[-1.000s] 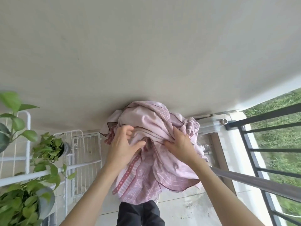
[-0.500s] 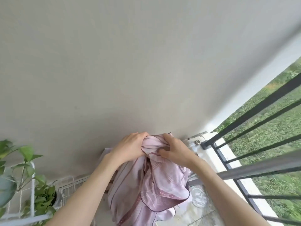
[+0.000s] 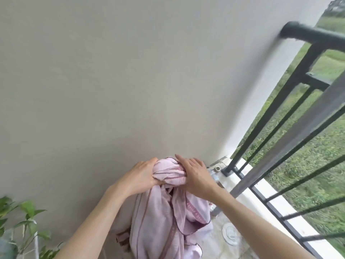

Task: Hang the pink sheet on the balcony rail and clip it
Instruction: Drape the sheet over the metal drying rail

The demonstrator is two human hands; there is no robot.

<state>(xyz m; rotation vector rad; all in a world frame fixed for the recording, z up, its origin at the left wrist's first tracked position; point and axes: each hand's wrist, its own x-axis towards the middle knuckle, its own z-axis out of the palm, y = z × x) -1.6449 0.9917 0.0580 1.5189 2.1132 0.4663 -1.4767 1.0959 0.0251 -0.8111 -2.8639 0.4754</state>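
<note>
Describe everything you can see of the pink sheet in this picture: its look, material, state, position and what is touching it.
The pink sheet looks like thin, soft fabric, pale pink with darker stripe bands and a dark piped edge. It is bunched, not spread: its top is gathered into a wad held between the left hand and the right hand, in front of the wall. The rest hangs down in loose folds between the forearms, out of the frame's bottom. It is not on the balcony rail, which stands to its right, and no clip shows.

Sheet (image 3: 164, 217) bottom cut off by lower frame edge; its top bunch partly covered by both hands. Rail (image 3: 291, 144) motion-blurred, runs out right. Plant (image 3: 22, 227) cropped at left corner.
</note>
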